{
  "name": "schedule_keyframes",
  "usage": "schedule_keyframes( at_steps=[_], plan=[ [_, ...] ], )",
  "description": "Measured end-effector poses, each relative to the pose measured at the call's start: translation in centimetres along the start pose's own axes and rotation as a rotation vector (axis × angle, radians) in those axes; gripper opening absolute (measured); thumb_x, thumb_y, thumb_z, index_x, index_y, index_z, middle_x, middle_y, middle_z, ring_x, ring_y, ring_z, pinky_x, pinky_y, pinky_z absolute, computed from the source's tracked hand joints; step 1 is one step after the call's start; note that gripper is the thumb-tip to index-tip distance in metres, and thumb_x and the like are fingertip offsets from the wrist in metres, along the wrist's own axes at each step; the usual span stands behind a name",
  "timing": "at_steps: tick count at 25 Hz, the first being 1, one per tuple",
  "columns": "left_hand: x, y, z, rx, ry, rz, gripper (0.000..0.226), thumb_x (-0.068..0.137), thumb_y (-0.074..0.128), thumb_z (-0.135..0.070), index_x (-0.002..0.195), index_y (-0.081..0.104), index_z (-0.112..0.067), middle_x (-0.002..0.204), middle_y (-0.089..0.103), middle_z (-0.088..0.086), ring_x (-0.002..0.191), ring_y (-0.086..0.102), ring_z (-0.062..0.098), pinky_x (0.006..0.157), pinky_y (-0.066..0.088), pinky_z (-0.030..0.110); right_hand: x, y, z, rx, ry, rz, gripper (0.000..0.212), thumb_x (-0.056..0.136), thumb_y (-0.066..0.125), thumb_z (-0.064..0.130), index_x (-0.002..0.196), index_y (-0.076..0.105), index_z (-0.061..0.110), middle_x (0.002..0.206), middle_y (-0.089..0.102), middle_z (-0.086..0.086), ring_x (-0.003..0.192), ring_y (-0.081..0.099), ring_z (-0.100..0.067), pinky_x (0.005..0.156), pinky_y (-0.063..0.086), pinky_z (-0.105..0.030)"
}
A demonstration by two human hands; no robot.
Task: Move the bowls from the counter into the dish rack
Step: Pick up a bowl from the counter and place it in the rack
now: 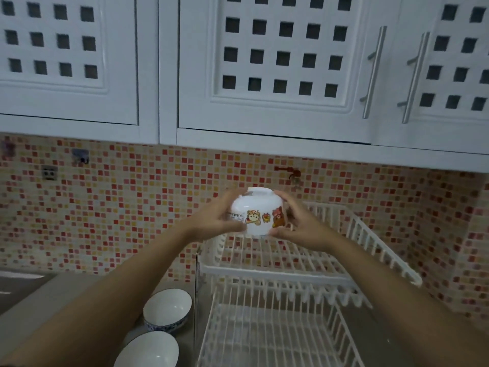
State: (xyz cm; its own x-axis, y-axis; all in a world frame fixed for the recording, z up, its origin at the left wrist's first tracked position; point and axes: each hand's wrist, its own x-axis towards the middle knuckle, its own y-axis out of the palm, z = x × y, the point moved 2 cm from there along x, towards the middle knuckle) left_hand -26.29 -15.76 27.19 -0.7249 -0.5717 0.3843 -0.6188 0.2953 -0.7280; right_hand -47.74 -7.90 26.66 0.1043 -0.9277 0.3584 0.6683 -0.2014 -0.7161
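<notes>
Step in hand: carrying one bowl to the rack. The small white bowl with cartoon stickers on its side (253, 213) is held upside down, foot ring up, in the air above the back left corner of the upper tier of the white wire two-tier dish rack (367, 245). It does not touch the rack. The left hand (225, 218) clasps its left side, and the right hand (296, 221) clasps its right side; both hands are closed on the bowl, fingers wrapped round the wall.

Judgement: placement not yet done. Next move calls for lowering the bowl, rim down, onto the upper tier wires, seated level so it does not rock between bars, then letting go with both hands together.

Both tiers of the rack look bare of dishes in the part visible.

Remaining work: two more bowls stand on the grey counter (34, 321), just beside the rack's left edge. A white bowl with a blue patterned base (167, 308) sits upright; a plain white bowl (148, 350) lies nearer the bottom edge of the view, partly cut off. The two are close together; contact cannot be told.

Room: mosaic wall of red, orange and cream tiles (132, 207) behind the counter; white wall cupboards with square cut-outs (280, 107) above, fitted with metal bar handles. Light is dim.
</notes>
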Motion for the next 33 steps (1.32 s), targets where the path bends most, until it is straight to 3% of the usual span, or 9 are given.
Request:
schedule_keyframes(
  at_steps=[3, 6, 10, 14, 18, 23, 27, 30, 33],
  plan=[
    [2.0, 0.8, 1.0, 0.248, -0.079, 0.092, 0.073, 0.074, 0.073, -0.042, 0.134, 0.034, -0.029, 0.137, 0.047, 0.003, 0.115, 0.055, 0.024, 0.095, 0.052, 0.043, 0.9, 0.1, -2.6, -0.032, 0.060, 0.052, 0.092, 0.067, 0.082, 0.038, 0.139, 0.023, 0.040, 0.146, 0.029, 0.005, 0.126, 0.042, -0.014, 0.099, 0.050, -0.033],
    [3.8, 1.7, 1.4, 0.339, -0.141, 0.171, 0.071, 0.075, 0.075, -0.036, 0.133, 0.036, -0.022, 0.139, 0.046, 0.006, 0.117, 0.051, 0.025, 0.099, 0.047, 0.040, 1.8, 0.8, -4.6, -0.078, 0.157, 0.153, 0.096, 0.062, 0.084, 0.043, 0.131, 0.018, 0.045, 0.138, 0.033, 0.005, 0.124, 0.045, -0.018, 0.102, 0.048, -0.039],
    [5.0, 3.1, 2.4, 0.430, -0.187, 0.244, 0.071, 0.075, 0.076, -0.031, 0.132, 0.035, -0.017, 0.139, 0.047, 0.009, 0.119, 0.048, 0.029, 0.096, 0.043, 0.039, 3.8, 1.8, -6.2, -0.176, 0.210, 0.226, 0.119, 0.059, 0.085, 0.046, 0.145, 0.002, 0.036, 0.154, 0.020, 0.001, 0.137, 0.031, -0.023, 0.112, 0.035, -0.043],
    [5.6, 4.0, 3.3, 0.436, -0.222, 0.261, 0.071, 0.077, 0.075, -0.028, 0.133, 0.034, -0.018, 0.138, 0.047, 0.011, 0.116, 0.050, 0.030, 0.090, 0.046, 0.038, 4.4, 2.6, -7.3, -0.225, 0.201, 0.272, 0.110, 0.067, 0.083, 0.038, 0.149, 0.009, 0.027, 0.150, 0.027, 0.001, 0.133, 0.033, -0.020, 0.109, 0.036, -0.034],
    [6.0, 4.9, 3.7, 0.490, -0.186, 0.278, 0.070, 0.078, 0.073, -0.030, 0.134, 0.032, -0.018, 0.140, 0.048, 0.009, 0.120, 0.049, 0.029, 0.095, 0.044, 0.039, 4.5, 2.7, -8.2, -0.269, 0.255, 0.295, 0.113, 0.061, 0.082, 0.050, 0.147, 0.011, 0.033, 0.148, 0.031, 0.003, 0.132, 0.038, -0.023, 0.107, 0.040, -0.045],
    [5.9, 5.1, 3.4, 0.531, -0.194, 0.242, 0.071, 0.080, 0.071, -0.029, 0.138, 0.031, -0.020, 0.141, 0.046, 0.011, 0.122, 0.048, 0.029, 0.096, 0.042, 0.038, 4.8, 2.9, -8.8, -0.315, 0.260, 0.288, 0.124, 0.044, 0.076, 0.069, 0.145, 0.012, 0.039, 0.150, 0.031, 0.003, 0.132, 0.039, -0.023, 0.105, 0.041, -0.048],
    [5.8, 5.1, 3.2, 0.554, -0.200, 0.268, 0.078, 0.079, 0.071, -0.034, 0.142, 0.027, -0.022, 0.142, 0.044, 0.012, 0.122, 0.048, 0.029, 0.096, 0.042, 0.037, 4.5, 2.5, -7.9, -0.319, 0.271, 0.297, 0.117, 0.057, 0.083, 0.052, 0.147, 0.010, 0.034, 0.152, 0.025, 0.003, 0.136, 0.033, -0.024, 0.109, 0.037, -0.049],
    [5.7, 4.2, 3.0, 0.492, -0.213, 0.236, 0.084, 0.080, 0.069, -0.038, 0.146, 0.019, -0.025, 0.149, 0.038, 0.010, 0.129, 0.044, 0.030, 0.103, 0.041, 0.043, 4.5, 2.0, -7.2, -0.329, 0.256, 0.309, 0.110, 0.069, 0.080, 0.042, 0.149, 0.008, 0.023, 0.156, 0.012, 0.002, 0.143, 0.019, -0.024, 0.116, 0.026, -0.042],
    [5.0, 2.1, 2.9, 0.520, -0.153, 0.082, 0.067, 0.091, 0.053, -0.039, 0.147, 0.021, -0.020, 0.152, 0.034, 0.009, 0.136, 0.038, 0.028, 0.111, 0.033, 0.045, 4.5, 2.0, -5.0, -0.410, 0.209, 0.236, 0.100, 0.080, 0.065, 0.053, 0.151, 0.005, 0.018, 0.160, 0.002, 0.000, 0.147, 0.011, -0.022, 0.117, 0.019, -0.040]
  ],
)
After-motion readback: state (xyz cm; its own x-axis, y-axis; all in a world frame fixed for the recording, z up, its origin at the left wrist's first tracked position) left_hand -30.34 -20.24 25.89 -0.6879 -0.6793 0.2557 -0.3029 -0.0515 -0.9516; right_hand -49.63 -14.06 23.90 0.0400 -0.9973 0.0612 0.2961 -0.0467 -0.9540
